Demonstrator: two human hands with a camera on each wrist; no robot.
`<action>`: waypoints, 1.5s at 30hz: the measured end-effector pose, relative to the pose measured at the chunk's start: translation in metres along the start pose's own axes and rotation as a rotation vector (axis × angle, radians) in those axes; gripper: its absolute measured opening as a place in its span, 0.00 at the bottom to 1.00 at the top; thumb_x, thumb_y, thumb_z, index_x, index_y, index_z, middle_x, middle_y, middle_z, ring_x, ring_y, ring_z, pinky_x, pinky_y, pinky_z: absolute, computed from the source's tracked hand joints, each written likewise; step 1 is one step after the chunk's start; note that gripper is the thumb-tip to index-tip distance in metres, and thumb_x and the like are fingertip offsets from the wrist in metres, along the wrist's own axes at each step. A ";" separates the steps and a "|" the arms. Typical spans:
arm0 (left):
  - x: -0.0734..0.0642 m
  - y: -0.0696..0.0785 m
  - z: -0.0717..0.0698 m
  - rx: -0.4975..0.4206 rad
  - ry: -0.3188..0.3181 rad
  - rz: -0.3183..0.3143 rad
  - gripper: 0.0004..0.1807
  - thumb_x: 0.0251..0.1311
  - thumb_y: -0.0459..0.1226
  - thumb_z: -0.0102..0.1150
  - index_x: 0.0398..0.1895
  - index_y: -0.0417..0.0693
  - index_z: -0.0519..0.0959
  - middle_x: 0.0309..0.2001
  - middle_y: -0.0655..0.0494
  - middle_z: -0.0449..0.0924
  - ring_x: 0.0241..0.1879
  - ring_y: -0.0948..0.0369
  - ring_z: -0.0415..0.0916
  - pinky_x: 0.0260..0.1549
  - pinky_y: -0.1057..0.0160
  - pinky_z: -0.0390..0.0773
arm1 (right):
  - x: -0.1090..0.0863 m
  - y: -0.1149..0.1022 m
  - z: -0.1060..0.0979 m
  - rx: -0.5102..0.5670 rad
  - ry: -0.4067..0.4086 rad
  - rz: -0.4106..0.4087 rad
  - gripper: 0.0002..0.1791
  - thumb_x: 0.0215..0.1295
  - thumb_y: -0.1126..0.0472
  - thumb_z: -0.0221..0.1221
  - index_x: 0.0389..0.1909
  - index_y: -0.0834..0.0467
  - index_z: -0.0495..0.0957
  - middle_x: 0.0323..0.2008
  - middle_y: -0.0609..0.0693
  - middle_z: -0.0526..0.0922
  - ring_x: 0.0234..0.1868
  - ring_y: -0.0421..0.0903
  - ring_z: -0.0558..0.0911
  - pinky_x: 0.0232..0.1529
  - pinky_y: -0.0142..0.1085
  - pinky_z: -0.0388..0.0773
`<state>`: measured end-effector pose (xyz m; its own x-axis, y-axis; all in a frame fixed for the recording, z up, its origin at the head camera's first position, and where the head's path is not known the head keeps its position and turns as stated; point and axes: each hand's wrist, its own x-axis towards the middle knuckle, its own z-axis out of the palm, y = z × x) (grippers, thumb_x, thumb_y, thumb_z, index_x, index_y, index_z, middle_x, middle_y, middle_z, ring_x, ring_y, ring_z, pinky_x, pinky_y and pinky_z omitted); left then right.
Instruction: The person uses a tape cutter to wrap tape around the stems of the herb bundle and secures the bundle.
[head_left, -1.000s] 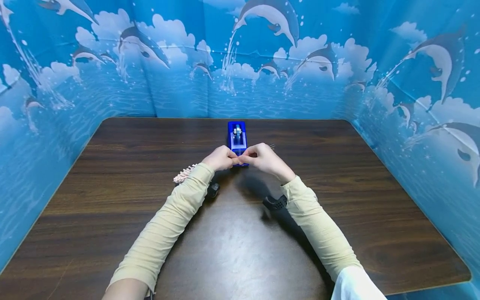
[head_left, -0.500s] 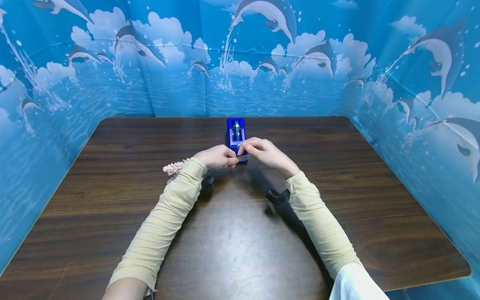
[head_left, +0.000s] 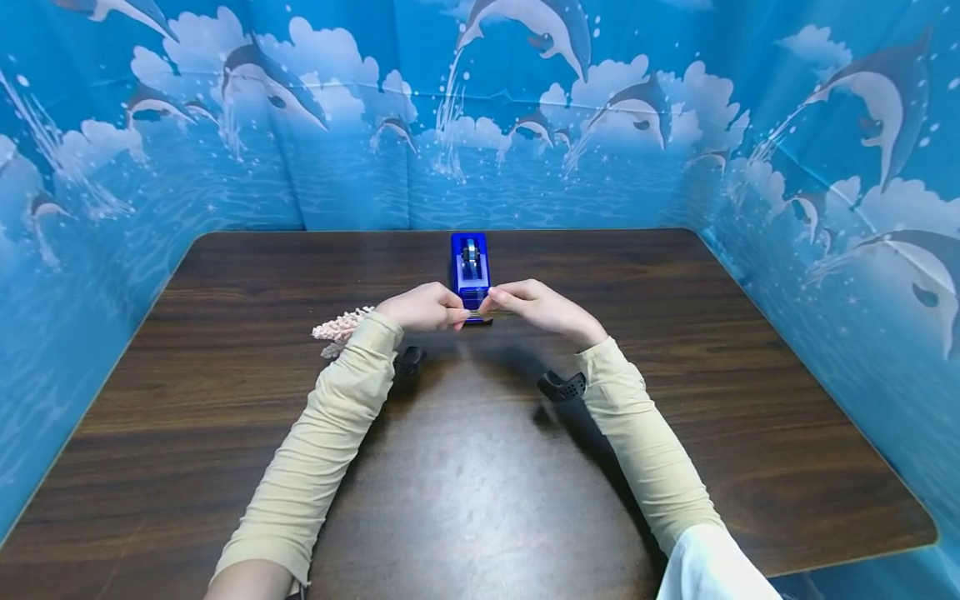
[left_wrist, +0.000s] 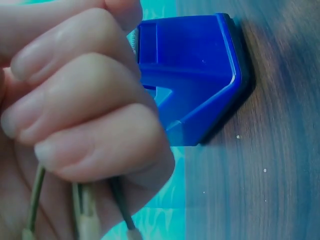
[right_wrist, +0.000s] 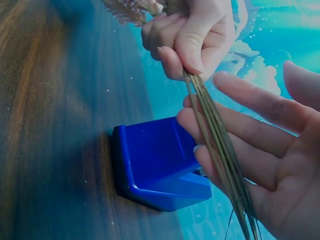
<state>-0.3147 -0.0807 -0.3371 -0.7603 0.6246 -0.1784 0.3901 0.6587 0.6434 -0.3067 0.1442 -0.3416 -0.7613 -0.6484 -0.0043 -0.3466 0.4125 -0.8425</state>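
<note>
My left hand (head_left: 423,307) grips a bundle of thin brown-green stems (right_wrist: 220,135) near the middle of the table, fingers curled round them. Pale pink flower heads (head_left: 341,327) on these stems stick out to the left, past the wrist. My right hand (head_left: 543,308) lies alongside the bare stem ends. In the right wrist view its fingers are extended and spread behind the stems, the thumb standing apart. Just beyond both hands stands a blue tape dispenser (head_left: 470,271), its near end partly overlapped by the fingertips. The left wrist view shows the dispenser's side (left_wrist: 195,55) close to the curled fingers.
The dark wood table (head_left: 480,483) spreads around the hands, and a blue dolphin-print curtain (head_left: 337,183) borders its back and sides. Black wrist cameras, the left (head_left: 408,361) and right (head_left: 561,386), hang under the forearms.
The hands, fingertips together a second ago, have drawn slightly apart. The left hand moved left, bringing more of the flower heads into view. My right fingers have loosened, and the stems show between the hands.
</note>
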 end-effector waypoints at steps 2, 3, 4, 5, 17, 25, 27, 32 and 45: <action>0.000 -0.002 -0.001 -0.019 0.008 -0.009 0.18 0.70 0.38 0.48 0.27 0.34 0.78 0.14 0.63 0.63 0.17 0.67 0.57 0.20 0.68 0.57 | 0.001 -0.001 0.001 -0.015 0.020 0.011 0.21 0.78 0.56 0.42 0.48 0.65 0.80 0.51 0.60 0.83 0.59 0.52 0.79 0.65 0.46 0.69; 0.000 -0.003 -0.002 -0.026 0.010 -0.011 0.18 0.70 0.38 0.48 0.27 0.34 0.78 0.14 0.63 0.63 0.16 0.67 0.57 0.20 0.68 0.56 | 0.001 -0.001 0.001 -0.017 0.029 0.017 0.21 0.78 0.56 0.42 0.48 0.65 0.81 0.51 0.60 0.83 0.59 0.52 0.79 0.66 0.47 0.69; 0.000 -0.004 -0.002 -0.033 0.011 -0.011 0.18 0.69 0.38 0.48 0.27 0.34 0.78 0.14 0.63 0.63 0.16 0.67 0.57 0.19 0.68 0.56 | 0.002 -0.001 0.002 -0.019 0.040 0.023 0.21 0.78 0.56 0.43 0.48 0.64 0.81 0.51 0.59 0.83 0.60 0.52 0.79 0.66 0.47 0.69; 0.000 -0.004 -0.003 -0.038 0.012 -0.013 0.18 0.69 0.38 0.48 0.27 0.34 0.78 0.14 0.62 0.63 0.16 0.67 0.57 0.19 0.68 0.56 | 0.002 -0.002 0.002 -0.009 0.047 0.028 0.21 0.78 0.55 0.43 0.48 0.65 0.81 0.52 0.59 0.83 0.60 0.52 0.79 0.66 0.47 0.69; -0.001 -0.006 -0.007 -0.030 -0.006 -0.047 0.19 0.70 0.40 0.48 0.27 0.36 0.80 0.12 0.63 0.62 0.15 0.67 0.56 0.19 0.68 0.55 | 0.003 -0.006 0.005 0.005 0.050 0.056 0.22 0.78 0.56 0.43 0.51 0.67 0.79 0.53 0.61 0.82 0.60 0.54 0.79 0.64 0.46 0.71; -0.001 -0.003 -0.008 -0.005 -0.007 -0.036 0.19 0.69 0.41 0.49 0.27 0.36 0.81 0.12 0.63 0.62 0.15 0.67 0.55 0.19 0.68 0.55 | 0.002 -0.009 0.004 -0.022 0.057 0.066 0.21 0.77 0.56 0.43 0.52 0.66 0.79 0.53 0.61 0.82 0.58 0.53 0.80 0.62 0.45 0.73; -0.001 -0.003 -0.008 0.008 0.003 -0.028 0.19 0.69 0.41 0.49 0.27 0.37 0.81 0.12 0.63 0.62 0.15 0.67 0.56 0.20 0.67 0.56 | 0.002 -0.010 0.004 -0.020 0.059 0.067 0.21 0.77 0.56 0.44 0.52 0.66 0.79 0.52 0.61 0.83 0.57 0.53 0.81 0.60 0.45 0.75; -0.003 -0.001 -0.007 0.022 0.011 -0.001 0.18 0.69 0.39 0.49 0.25 0.37 0.79 0.12 0.63 0.61 0.17 0.66 0.57 0.23 0.66 0.58 | 0.003 -0.009 0.005 0.007 0.046 0.063 0.18 0.76 0.57 0.46 0.52 0.64 0.79 0.47 0.61 0.85 0.50 0.58 0.84 0.54 0.52 0.77; -0.003 0.002 -0.006 -0.004 0.023 -0.038 0.19 0.70 0.40 0.46 0.24 0.39 0.77 0.13 0.63 0.61 0.17 0.65 0.57 0.22 0.66 0.56 | 0.004 -0.008 0.006 -0.112 0.086 -0.001 0.18 0.64 0.69 0.59 0.55 0.57 0.75 0.42 0.58 0.86 0.42 0.51 0.86 0.46 0.44 0.80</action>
<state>-0.3148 -0.0844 -0.3308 -0.7863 0.5894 -0.1856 0.3588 0.6800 0.6394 -0.3038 0.1341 -0.3386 -0.8034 -0.5935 0.0474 -0.4031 0.4836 -0.7770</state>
